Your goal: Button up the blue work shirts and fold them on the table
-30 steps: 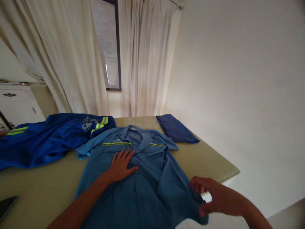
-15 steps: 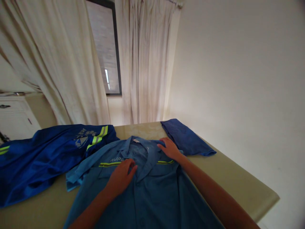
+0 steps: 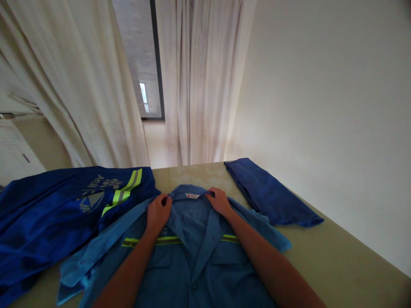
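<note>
A light blue work shirt [image 3: 180, 261] with yellow-green stripes across its chest lies front up before me, collar away from me. My left hand [image 3: 159, 211] pinches the collar's left side. On the opposite side of the collar, my right hand [image 3: 219, 201] has its fingers closed on the cloth. Between the two hands shows a white neck label [image 3: 192, 196]. The shirt's left sleeve is spread toward a darker blue garment, and the right sleeve partly shows beyond my forearm. My forearms cover parts of the chest.
The shirt rests on a yellowish table [image 3: 324, 261]. At left lies a dark blue garment [image 3: 61, 209] with reflective bands and printed lettering. A folded navy cloth [image 3: 269, 192] sits at the back right, near the wall. Behind are curtains [image 3: 205, 85] and a white cabinet [image 3: 19, 149].
Both hands have moved to the collar and closed on it, the left one going up from the chest. The collar is spread wider and its label shows more plainly. My view has shifted slightly.
</note>
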Motion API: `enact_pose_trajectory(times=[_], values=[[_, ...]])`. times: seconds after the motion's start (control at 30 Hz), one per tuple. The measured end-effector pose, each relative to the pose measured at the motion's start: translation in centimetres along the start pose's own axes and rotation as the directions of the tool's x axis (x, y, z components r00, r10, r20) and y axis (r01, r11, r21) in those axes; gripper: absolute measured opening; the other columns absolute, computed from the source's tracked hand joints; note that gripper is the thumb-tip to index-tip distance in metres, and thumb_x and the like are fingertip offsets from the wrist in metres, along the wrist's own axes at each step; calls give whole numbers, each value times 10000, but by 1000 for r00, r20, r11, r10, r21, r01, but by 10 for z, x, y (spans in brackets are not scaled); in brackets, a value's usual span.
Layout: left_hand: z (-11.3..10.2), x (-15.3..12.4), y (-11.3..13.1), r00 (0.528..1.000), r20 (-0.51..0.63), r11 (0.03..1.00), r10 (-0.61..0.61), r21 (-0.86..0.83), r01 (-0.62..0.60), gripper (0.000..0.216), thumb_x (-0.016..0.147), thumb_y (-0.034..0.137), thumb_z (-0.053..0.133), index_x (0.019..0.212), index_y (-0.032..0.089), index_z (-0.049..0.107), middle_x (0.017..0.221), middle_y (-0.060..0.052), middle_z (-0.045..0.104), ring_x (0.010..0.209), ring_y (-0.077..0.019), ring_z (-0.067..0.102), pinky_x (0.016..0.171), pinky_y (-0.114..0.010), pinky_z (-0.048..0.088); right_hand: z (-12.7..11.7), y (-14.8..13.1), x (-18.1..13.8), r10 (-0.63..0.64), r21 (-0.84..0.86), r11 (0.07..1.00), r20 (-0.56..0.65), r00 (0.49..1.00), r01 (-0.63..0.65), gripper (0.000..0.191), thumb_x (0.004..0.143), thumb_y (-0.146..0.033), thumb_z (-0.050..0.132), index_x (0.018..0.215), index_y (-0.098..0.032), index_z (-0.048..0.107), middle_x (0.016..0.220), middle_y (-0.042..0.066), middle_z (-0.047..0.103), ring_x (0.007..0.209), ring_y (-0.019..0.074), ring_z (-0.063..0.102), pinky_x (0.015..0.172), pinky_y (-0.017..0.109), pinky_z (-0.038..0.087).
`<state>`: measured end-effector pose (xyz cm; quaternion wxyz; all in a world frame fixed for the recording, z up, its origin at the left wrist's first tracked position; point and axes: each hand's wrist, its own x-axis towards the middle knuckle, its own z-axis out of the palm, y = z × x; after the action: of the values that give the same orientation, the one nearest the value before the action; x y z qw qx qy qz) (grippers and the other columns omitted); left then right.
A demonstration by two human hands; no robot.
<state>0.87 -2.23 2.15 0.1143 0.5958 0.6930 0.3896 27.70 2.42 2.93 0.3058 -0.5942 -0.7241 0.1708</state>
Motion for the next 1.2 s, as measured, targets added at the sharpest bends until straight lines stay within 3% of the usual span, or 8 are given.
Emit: enact_pose_trajectory(times=[0.13,0.27,0.5,0.63,0.73,0.83,0.97,1.2], values=[[-5,1,-3,996,-87,983,1,-182,-16,317,878,466,497,852,213,685,838,-51,742,820,-241,683,807,-336,506,-11,3,12,-5,319,948,-13,1000,9,209,862,-367,651,857,-178,739,746,8,699,730,182,622,704,279,443],[-8,2,2,997,-77,970,-27,-243,7,326,847,384,471,939,195,719,918,-60,765,878,-245,689,851,-338,523,-18,-13,15,-47,468,882,-26,999,54,300,872,-443,642,935,-174,757,811,10,730,777,186,642,735,280,477],[-8,2,2,999,16,969,-30,-245,33,386,851,278,418,1047,174,734,1024,-74,780,991,-256,699,941,-356,525,-34,-33,6,-76,114,990,-63,995,83,253,958,-286,567,1100,-198,756,1062,73,780,970,213,697,918,322,493],[-9,1,0,997,-29,960,-68,-274,58,401,852,301,449,1130,175,709,936,-63,753,882,-236,696,841,-337,535,-51,-26,5,-29,-118,992,125,992,44,302,931,-424,666,1092,-185,757,1040,102,778,953,237,704,858,318,492],[-9,-1,1,997,36,932,-64,-355,73,466,923,416,425,1261,186,647,797,-17,711,640,-196,641,652,-309,516,-57,-23,3,40,-268,963,275,961,37,430,853,-565,736,1042,-180,768,1035,134,775,948,284,706,789,326,484],[-8,-3,5,996,87,938,20,-346,12,484,943,518,438,1225,186,647,746,-4,684,594,-189,617,602,-297,488,-53,-24,-1,38,-353,931,348,937,93,411,803,-492,788,1054,-167,770,1068,157,768,956,313,703,766,334,477],[-9,-9,11,985,68,973,160,-181,-145,426,953,512,466,1155,195,667,712,4,641,669,-202,639,653,-296,469,-50,-28,0,-76,-271,948,311,947,165,256,829,-238,716,1066,-159,774,1032,120,772,925,266,697,782,311,463],[-4,-18,20,899,316,943,303,36,-330,391,1000,455,430,1260,243,632,780,-7,681,743,-216,672,691,-306,456,-46,-43,2,-144,50,989,111,983,139,264,860,-222,697,1117,-171,733,810,11,723,743,164,645,713,253,445]])
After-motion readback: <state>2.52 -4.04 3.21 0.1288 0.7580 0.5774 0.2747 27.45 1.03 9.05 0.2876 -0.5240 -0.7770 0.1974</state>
